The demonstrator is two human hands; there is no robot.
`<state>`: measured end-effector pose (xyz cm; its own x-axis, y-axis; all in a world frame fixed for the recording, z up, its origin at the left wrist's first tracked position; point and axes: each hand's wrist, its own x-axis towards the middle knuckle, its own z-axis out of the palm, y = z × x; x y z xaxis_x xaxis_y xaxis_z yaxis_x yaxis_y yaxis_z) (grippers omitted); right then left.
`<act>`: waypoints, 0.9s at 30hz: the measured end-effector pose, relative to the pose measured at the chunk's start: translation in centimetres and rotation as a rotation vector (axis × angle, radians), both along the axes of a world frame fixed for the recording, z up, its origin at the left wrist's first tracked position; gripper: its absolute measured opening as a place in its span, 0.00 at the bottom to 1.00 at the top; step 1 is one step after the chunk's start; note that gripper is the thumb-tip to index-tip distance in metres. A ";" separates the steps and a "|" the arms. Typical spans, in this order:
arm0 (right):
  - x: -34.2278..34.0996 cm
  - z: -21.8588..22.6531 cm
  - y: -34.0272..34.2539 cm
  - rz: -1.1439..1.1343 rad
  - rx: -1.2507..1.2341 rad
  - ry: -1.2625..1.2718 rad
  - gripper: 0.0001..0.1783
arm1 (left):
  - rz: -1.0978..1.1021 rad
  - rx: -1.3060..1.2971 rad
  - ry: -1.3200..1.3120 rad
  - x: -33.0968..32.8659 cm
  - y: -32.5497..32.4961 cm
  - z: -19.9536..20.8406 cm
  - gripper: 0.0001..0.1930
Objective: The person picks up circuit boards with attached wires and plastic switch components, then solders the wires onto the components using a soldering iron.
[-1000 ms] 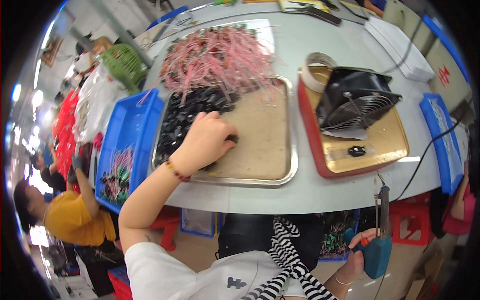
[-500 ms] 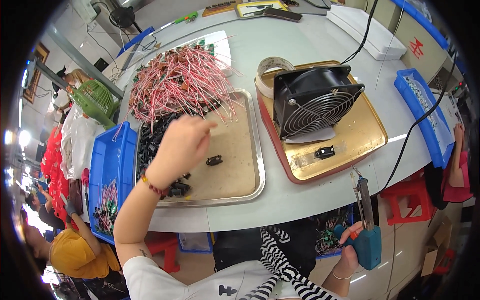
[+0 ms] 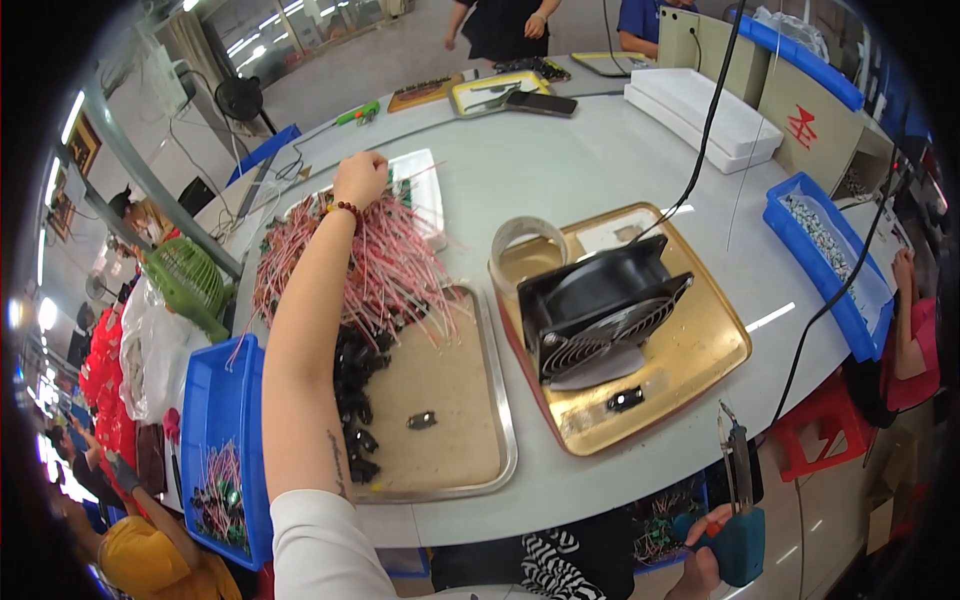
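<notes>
My left hand (image 3: pixel 361 181) is stretched out to the far side of a heap of pink-and-white wires with small green boards (image 3: pixel 390 255). Its fingers are curled together; whatever they hold, if anything, is hidden. In my right hand (image 3: pixel 703 562), low at the right, is a blue soldering gun (image 3: pixel 742 548), its metal tip pointing up beside the table's front edge. One small black plastic housing (image 3: pixel 422 420) lies alone on the metal tray (image 3: pixel 505 440). Another black housing (image 3: pixel 626 399) sits on the gold tray (image 3: pixel 700 375), in front of a black fan (image 3: pixel 600 315).
Many black housings (image 3: pixel 362 380) fill the metal tray's left side. A tape roll (image 3: pixel 500 262) stands by the fan. Blue bins (image 3: pixel 222 385) flank the table, and a cable (image 3: pixel 708 130) hangs above it. White foam boxes (image 3: pixel 700 120) lie behind. Other people work around.
My left hand has moved away from me, from above the metal tray to the wire heap's far side. The view has shifted upward. My right hand still holds the soldering gun.
</notes>
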<state>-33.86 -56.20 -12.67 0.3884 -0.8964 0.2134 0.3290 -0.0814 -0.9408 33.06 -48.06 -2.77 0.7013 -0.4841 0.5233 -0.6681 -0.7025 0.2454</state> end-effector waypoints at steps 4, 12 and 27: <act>0.2 1.9 -0.4 0.195 0.025 -0.077 0.28 | 0.158 0.249 0.122 1.6 -3.1 -0.1 0.12; 1.1 1.8 -1.0 0.168 0.085 -0.081 0.29 | 0.307 0.501 0.233 3.7 -3.8 0.0 0.16; 1.3 2.4 0.2 0.098 0.167 -0.072 0.29 | -0.334 -0.920 0.369 1.9 -0.3 8.0 0.10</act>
